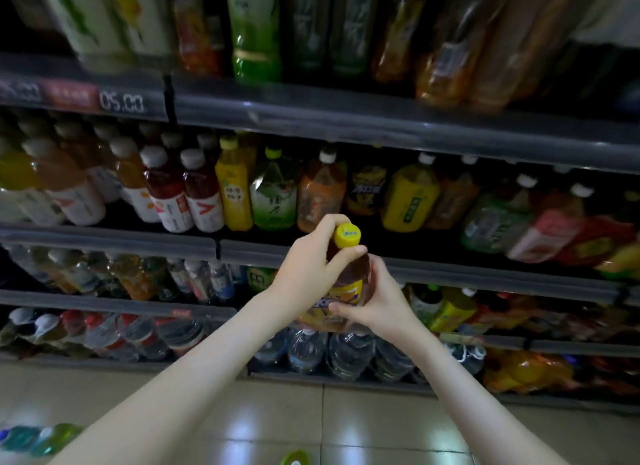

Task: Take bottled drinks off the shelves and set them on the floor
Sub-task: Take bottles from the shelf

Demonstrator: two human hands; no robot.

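Your left hand [308, 262] grips the bottle [351, 281] at its neck, thumb just under the yellow cap [347, 235]. Your right hand [375, 303] grips its labelled lower body. The bottle holds amber liquid and is held in the air before the shelves [346, 121], above the floor [277, 412]. The shelves carry rows of yellow, red, green and clear drinks [273, 194]. Blurred floor bottles [34, 437] lie at lower left.
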